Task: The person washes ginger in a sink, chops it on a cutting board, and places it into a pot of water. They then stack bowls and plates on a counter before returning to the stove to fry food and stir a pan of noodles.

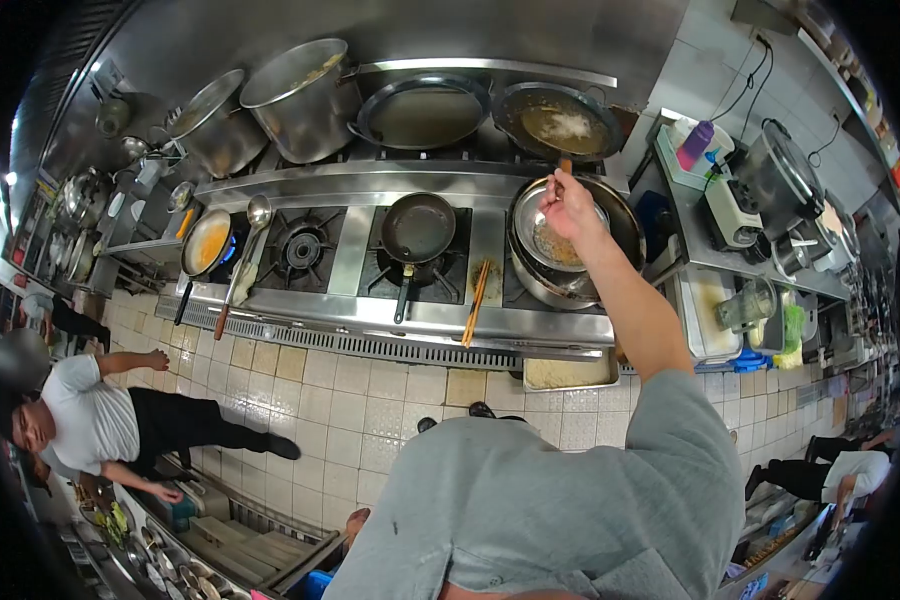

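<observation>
My right hand [569,208] is stretched forward with its fingers closed on a short wooden handle [565,165], right at the near rim of a dark wok [530,101]. Pale foam floats on the oil [570,124] in that wok. Below the hand, a round mesh strainer [553,247] with small brown bits in it rests over a large metal pot [630,240]. I cannot tell which tool the handle belongs to. My left hand [358,522] shows only in part, low beside my shirt, its fingers mostly hidden.
Long chopsticks [477,302] lie on the stove left of the pot. A black frying pan [418,227] sits on the middle burner; another pan [208,244] holds orange liquid over a flame. A tray of crumbs [570,373] juts out below. One person [95,410] is at left, another [855,475] at right.
</observation>
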A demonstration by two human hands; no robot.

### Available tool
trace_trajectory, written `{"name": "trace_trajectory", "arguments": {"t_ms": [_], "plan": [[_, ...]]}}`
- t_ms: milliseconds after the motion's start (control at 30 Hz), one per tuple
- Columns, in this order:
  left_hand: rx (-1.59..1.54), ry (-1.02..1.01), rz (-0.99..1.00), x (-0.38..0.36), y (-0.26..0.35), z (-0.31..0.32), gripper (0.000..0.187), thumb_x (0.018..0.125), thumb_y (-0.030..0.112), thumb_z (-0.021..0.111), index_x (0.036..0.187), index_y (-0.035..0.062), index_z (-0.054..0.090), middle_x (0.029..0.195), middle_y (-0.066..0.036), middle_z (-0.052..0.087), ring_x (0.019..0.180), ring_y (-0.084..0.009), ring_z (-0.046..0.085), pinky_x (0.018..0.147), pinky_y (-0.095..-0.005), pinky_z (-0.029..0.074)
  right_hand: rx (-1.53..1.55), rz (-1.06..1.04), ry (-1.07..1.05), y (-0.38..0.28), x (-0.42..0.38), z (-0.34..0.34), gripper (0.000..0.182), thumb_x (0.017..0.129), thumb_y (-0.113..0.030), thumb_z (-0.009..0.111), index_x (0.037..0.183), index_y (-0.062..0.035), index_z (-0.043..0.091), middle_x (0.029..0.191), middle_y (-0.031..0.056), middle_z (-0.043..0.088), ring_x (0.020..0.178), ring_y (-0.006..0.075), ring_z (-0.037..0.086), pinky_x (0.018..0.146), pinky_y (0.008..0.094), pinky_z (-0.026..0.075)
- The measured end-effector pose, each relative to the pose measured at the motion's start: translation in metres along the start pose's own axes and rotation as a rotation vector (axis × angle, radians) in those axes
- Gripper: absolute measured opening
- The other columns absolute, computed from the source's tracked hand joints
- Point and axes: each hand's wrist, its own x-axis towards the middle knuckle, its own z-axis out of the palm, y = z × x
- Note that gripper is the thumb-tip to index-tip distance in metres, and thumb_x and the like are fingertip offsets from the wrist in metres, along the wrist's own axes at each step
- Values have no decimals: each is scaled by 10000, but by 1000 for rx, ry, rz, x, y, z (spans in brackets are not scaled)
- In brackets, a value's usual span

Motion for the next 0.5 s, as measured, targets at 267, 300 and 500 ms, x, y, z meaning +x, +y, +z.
{"name": "trace_trajectory", "arguments": {"t_ms": [267,300,500], "plan": [[99,-21,30,9,8,4,309,977,281,476,843,28,593,770,-46,594,750,-176,573,609,-321,459,-113,39,-1,-7,0,-14,157,947,-150,571,898,-1,582,697,48,552,583,158,505,595,306,472],[139,-45,65,12,9,3,324,979,288,466,829,30,593,768,-47,594,750,-178,573,605,-323,455,-18,92,140,-13,4,-17,143,919,-121,574,913,21,584,702,58,554,571,160,502,558,292,463],[186,-19,25,19,19,-3,338,971,333,448,911,58,634,911,-77,619,851,-231,595,688,-387,461,78,150,241,-59,3,-57,231,881,-50,575,1077,68,542,711,29,517,485,84,385,458,226,372]]}}
